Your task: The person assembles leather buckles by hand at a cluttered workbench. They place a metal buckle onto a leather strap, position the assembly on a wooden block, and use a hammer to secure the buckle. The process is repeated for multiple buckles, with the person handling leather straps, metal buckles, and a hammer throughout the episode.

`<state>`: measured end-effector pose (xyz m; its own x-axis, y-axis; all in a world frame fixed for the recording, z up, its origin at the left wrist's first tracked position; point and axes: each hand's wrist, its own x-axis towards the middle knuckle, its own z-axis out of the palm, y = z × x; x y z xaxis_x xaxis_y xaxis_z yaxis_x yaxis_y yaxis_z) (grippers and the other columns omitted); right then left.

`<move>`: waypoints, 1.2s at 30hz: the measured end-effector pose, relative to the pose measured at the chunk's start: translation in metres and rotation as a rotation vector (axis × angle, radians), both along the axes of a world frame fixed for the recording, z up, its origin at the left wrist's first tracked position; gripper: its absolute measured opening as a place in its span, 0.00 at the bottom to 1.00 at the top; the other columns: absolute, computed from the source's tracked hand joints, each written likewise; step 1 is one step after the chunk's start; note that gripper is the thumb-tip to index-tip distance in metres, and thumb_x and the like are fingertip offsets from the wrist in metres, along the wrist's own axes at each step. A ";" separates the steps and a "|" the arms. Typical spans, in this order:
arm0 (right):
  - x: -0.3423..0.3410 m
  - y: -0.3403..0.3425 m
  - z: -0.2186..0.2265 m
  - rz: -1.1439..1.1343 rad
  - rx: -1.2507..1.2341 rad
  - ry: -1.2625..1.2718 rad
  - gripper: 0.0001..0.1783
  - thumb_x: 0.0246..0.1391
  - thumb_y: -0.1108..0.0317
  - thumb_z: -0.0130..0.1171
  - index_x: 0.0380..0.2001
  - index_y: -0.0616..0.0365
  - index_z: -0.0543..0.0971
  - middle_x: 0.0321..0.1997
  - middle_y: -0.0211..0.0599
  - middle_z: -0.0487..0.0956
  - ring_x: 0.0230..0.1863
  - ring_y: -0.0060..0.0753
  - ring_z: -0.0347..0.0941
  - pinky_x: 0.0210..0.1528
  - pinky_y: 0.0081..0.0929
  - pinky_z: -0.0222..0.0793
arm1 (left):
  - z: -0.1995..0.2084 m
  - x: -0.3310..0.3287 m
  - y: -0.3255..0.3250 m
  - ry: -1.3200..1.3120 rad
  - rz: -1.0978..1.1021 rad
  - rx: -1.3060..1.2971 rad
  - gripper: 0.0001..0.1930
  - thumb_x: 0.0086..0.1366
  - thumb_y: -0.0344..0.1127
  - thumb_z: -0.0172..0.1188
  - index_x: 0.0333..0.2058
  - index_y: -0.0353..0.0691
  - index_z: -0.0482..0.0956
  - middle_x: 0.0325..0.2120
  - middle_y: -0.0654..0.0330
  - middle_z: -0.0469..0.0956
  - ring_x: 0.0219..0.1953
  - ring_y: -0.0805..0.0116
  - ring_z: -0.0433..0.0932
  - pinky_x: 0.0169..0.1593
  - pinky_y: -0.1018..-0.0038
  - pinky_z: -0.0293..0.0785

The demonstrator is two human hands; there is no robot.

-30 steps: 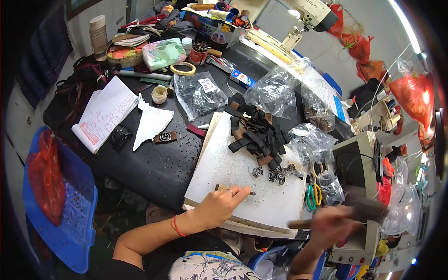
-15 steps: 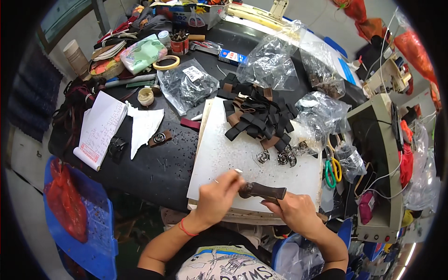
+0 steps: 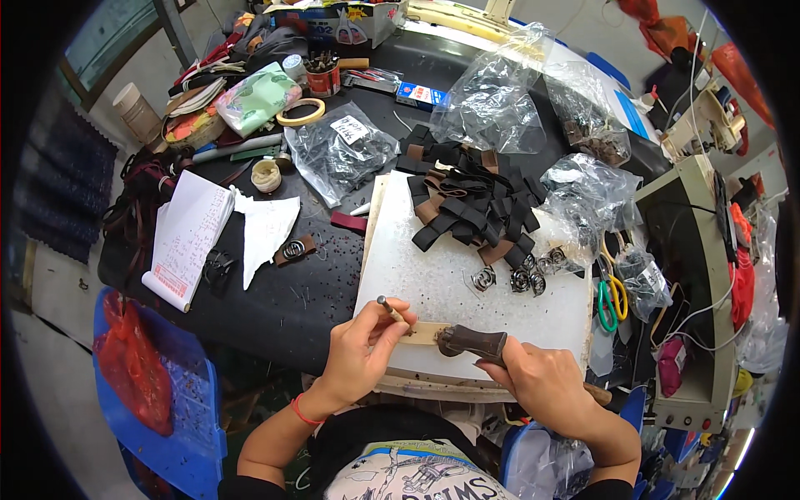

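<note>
My left hand (image 3: 360, 354) pinches a punch (image 3: 390, 308), a short slim rod with a metal top and a tan shaft. The punch leans over a pale tan strip (image 3: 423, 333) near the front edge of the white board (image 3: 387, 267). A dark brown hammer (image 3: 475, 341) is gripped in my right hand (image 3: 542, 379), its head level above the strip's right end. The fingers hide most of the hammer's handle. Farther back on the board lies a heap of black and brown strap pieces (image 3: 471, 200), with dark metal buckles (image 3: 525, 277) in front of it.
Scissors (image 3: 607, 304) with green and yellow handles lie at the board's right edge, near clear plastic bags (image 3: 587, 196). Leftward are a notepad (image 3: 187, 237), a torn white sheet (image 3: 267, 237), a strap with a buckle (image 3: 295, 249) and a small open jar (image 3: 266, 176). A blue chair (image 3: 196, 400) stands at lower left.
My left hand has moved left and down, and the punch and tan strip now show plainly. The hammer stays in my right hand, which has shifted slightly. The whole view has shifted a little.
</note>
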<state>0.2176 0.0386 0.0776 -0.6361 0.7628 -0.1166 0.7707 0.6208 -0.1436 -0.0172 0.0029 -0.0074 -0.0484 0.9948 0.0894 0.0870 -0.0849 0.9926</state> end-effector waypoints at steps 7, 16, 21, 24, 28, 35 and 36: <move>-0.001 0.000 0.002 0.014 0.007 -0.015 0.21 0.56 0.50 0.59 0.23 0.55 0.68 0.12 0.36 0.73 0.10 0.39 0.70 0.11 0.33 0.64 | -0.008 -0.001 -0.003 0.031 0.016 0.055 0.09 0.65 0.21 0.54 0.44 0.31 0.73 0.36 0.54 0.81 0.39 0.70 0.81 0.43 0.74 0.79; 0.006 0.002 0.000 0.034 0.033 0.140 0.16 0.54 0.56 0.63 0.27 0.58 0.75 0.16 0.39 0.74 0.13 0.42 0.71 0.14 0.32 0.64 | -0.007 -0.001 -0.006 0.440 -0.082 0.339 0.17 0.58 0.19 0.52 0.47 0.35 0.71 0.36 0.47 0.77 0.32 0.48 0.80 0.34 0.64 0.79; 0.021 0.003 0.045 -0.265 0.099 1.283 0.19 0.65 0.54 0.48 0.30 0.60 0.73 0.15 0.29 0.68 0.12 0.16 0.62 0.10 0.15 0.55 | -0.006 0.000 -0.006 0.429 -0.126 0.375 0.21 0.55 0.18 0.50 0.49 0.33 0.69 0.36 0.47 0.77 0.31 0.48 0.80 0.33 0.64 0.79; 0.004 0.010 0.055 0.096 0.190 0.826 0.19 0.61 0.52 0.53 0.27 0.58 0.71 0.17 0.36 0.71 0.13 0.29 0.65 0.12 0.24 0.58 | -0.005 0.003 -0.002 0.430 -0.141 0.400 0.21 0.56 0.18 0.50 0.51 0.33 0.68 0.35 0.48 0.77 0.31 0.48 0.80 0.33 0.64 0.79; -0.018 0.014 0.036 -0.133 0.082 0.283 0.14 0.50 0.64 0.66 0.26 0.63 0.74 0.21 0.49 0.75 0.19 0.52 0.71 0.22 0.37 0.66 | -0.011 0.004 -0.009 0.491 -0.082 0.441 0.16 0.58 0.21 0.55 0.46 0.34 0.71 0.32 0.48 0.77 0.30 0.50 0.80 0.31 0.65 0.77; -0.001 -0.004 -0.017 0.020 0.014 0.125 0.19 0.55 0.56 0.63 0.26 0.58 0.68 0.15 0.41 0.75 0.15 0.46 0.72 0.15 0.39 0.64 | -0.010 0.004 0.009 0.220 0.180 0.215 0.11 0.61 0.29 0.60 0.42 0.34 0.74 0.29 0.50 0.79 0.28 0.55 0.81 0.29 0.70 0.76; -0.003 -0.007 -0.016 0.009 0.034 0.137 0.19 0.55 0.56 0.62 0.25 0.58 0.68 0.15 0.41 0.75 0.14 0.45 0.72 0.15 0.39 0.64 | -0.010 0.002 0.011 0.105 0.253 0.120 0.11 0.61 0.30 0.63 0.40 0.34 0.74 0.28 0.50 0.79 0.27 0.57 0.81 0.27 0.72 0.76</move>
<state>0.2149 0.0317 0.0614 -0.6513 0.7588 -0.0026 0.7395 0.6340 -0.2262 -0.0150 0.0140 -0.0170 -0.2777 0.9344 0.2232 0.2216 -0.1637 0.9613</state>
